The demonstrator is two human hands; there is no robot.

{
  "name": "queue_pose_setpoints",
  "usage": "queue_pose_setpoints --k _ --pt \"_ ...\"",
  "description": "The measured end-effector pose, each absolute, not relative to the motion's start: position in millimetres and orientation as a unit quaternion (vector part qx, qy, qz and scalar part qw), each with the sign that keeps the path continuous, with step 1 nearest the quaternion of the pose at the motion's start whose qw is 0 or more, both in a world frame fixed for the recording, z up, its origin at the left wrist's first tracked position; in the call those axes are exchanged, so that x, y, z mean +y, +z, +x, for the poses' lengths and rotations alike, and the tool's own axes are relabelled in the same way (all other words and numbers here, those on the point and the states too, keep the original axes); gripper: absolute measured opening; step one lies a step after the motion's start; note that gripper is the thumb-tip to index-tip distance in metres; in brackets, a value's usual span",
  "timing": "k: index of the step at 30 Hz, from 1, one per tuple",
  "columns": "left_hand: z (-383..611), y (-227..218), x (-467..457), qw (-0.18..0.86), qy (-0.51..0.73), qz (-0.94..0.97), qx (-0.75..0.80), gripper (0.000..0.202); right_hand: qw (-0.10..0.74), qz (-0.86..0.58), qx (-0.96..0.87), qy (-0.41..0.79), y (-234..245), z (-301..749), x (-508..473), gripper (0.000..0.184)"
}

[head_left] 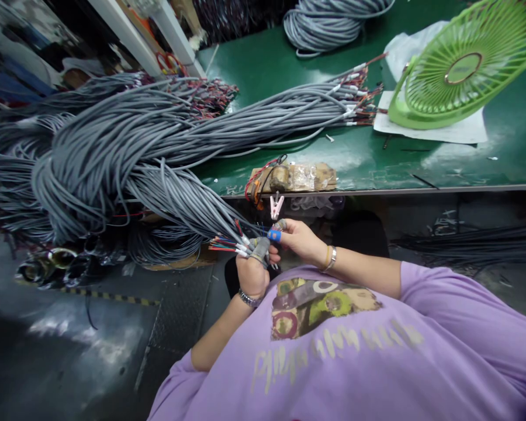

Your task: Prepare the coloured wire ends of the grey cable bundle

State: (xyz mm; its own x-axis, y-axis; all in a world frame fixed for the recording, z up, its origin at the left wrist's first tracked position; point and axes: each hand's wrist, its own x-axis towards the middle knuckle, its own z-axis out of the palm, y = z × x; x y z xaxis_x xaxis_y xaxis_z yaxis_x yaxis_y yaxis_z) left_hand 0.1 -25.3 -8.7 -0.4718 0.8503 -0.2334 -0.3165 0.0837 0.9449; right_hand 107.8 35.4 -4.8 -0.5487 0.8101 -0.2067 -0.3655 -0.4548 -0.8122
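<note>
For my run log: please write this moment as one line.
left hand holds cables | right hand at cable ends | fan on bench

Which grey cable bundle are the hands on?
The draped bundle hanging off the table edge; its stripped ends sit in the left hand. The straight bundle and coil lie on top.

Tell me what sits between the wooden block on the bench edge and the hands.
In the head view, a small pink clip hangs there, below the wooden block and above the right hand.
</note>
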Motion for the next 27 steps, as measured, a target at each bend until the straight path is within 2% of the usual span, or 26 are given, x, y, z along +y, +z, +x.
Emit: queue_pose_setpoints --k 10,22,27 --pt "0 -9 -22 0.45 0.64 0.225 0.581 0.027 0.372 -0.337 -0.374 0.78 -5 111 37 0.048" --pt "1 -5 -19 0.439 0.651 0.206 0.584 0.028 0.335 -0.348 -0.446 0.753 -8 118 37 0.048" --pt "-2 -7 -21 0.445 0.645 0.211 0.585 0.025 0.304 -0.337 -0.454 0.767 -26 131 44 0.053"
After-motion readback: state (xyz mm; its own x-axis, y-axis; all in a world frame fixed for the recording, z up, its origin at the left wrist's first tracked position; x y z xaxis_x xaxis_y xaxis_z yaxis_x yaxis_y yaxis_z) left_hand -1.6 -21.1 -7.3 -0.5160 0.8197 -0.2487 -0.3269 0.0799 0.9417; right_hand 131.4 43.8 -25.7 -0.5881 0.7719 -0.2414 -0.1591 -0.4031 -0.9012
